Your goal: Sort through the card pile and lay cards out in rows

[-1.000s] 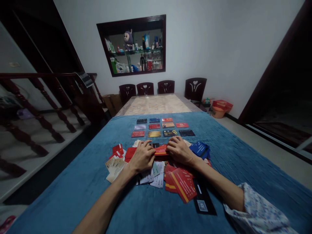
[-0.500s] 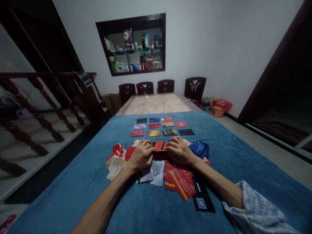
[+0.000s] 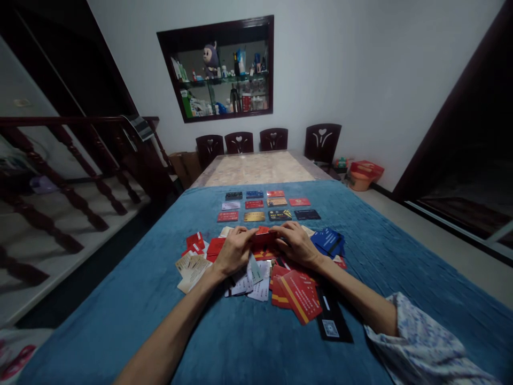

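My left hand (image 3: 236, 247) and my right hand (image 3: 295, 241) grip the two ends of a small bunch of red cards (image 3: 263, 240), held upright on edge just above the pile. Their fingers are closed, and the number of cards cannot be made out. Under and around my hands lie loose cards: red ones with a yellow stripe (image 3: 298, 294), white ones (image 3: 259, 289), beige ones (image 3: 194, 270) and blue ones (image 3: 329, 241). A long black card with a square code (image 3: 333, 321) lies near my right forearm. Beyond my hands, several single cards stand out in rows, among them a gold card (image 3: 254, 216).
A blue cloth (image 3: 132, 299) covers the near part of the long table, with bare stone-patterned tabletop (image 3: 260, 168) beyond. Dark wooden chairs (image 3: 323, 141) stand at the far end. A wooden railing (image 3: 72, 122) is on the left, and an orange basket (image 3: 360, 182) sits on the floor at right.
The red cards have been tipped from leaning back, with faces showing, to standing on edge. My fingertips have come closer together over them. The view has shifted slightly.
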Motion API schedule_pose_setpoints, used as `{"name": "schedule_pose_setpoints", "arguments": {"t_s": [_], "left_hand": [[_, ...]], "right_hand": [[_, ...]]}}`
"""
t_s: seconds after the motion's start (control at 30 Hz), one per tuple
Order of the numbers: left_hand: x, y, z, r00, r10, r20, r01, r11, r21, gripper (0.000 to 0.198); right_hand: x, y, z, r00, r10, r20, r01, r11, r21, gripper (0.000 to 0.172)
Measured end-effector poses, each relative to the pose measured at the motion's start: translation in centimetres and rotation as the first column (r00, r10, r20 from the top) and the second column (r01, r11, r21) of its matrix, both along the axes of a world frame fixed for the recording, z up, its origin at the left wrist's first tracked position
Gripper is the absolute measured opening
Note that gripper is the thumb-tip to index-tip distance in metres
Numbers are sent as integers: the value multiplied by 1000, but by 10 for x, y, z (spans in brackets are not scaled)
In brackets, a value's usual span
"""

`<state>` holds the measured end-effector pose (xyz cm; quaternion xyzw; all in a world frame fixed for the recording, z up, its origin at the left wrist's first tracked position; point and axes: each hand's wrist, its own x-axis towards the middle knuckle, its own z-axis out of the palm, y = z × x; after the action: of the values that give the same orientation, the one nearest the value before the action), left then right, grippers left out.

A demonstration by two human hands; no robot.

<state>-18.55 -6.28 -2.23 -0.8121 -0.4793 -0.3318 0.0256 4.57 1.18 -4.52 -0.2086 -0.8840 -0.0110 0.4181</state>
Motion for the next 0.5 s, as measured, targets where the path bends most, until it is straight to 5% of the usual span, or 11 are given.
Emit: {"name": "schedule_pose_setpoints", "arguments": {"t_s": [0.5], "left_hand": [[5, -5, 3, 991, 93, -97, -97, 995, -37, 55]], "right_hand": [[0, 1, -1, 998, -23, 50, 22, 999, 38, 26]]}}
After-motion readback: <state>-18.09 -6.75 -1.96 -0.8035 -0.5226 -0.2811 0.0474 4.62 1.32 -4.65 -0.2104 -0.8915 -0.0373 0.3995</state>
